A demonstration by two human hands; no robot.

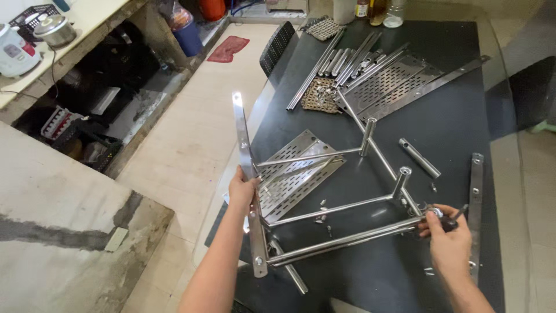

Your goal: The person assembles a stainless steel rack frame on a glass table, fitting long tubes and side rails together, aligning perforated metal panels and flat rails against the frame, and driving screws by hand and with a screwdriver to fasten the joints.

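Note:
A partly assembled steel rack frame (341,206) of shiny tubes lies on the dark glass table (452,133). My left hand (242,188) grips the flat upright steel bar (243,145) at the frame's left end, holding it tilted up off the table edge. My right hand (446,229) is closed on a small dark tool (457,215) at the right end of a long tube (341,240), beside a round tube end. A perforated steel tray (295,174) lies under the frame.
Loose tubes (339,61), another perforated tray (391,81) and flat bars (476,197) lie on the table, with a short tube (419,157) and small screws (322,203) nearby. A black chair (277,45) stands at the far left edge. Jars (394,14) at the back.

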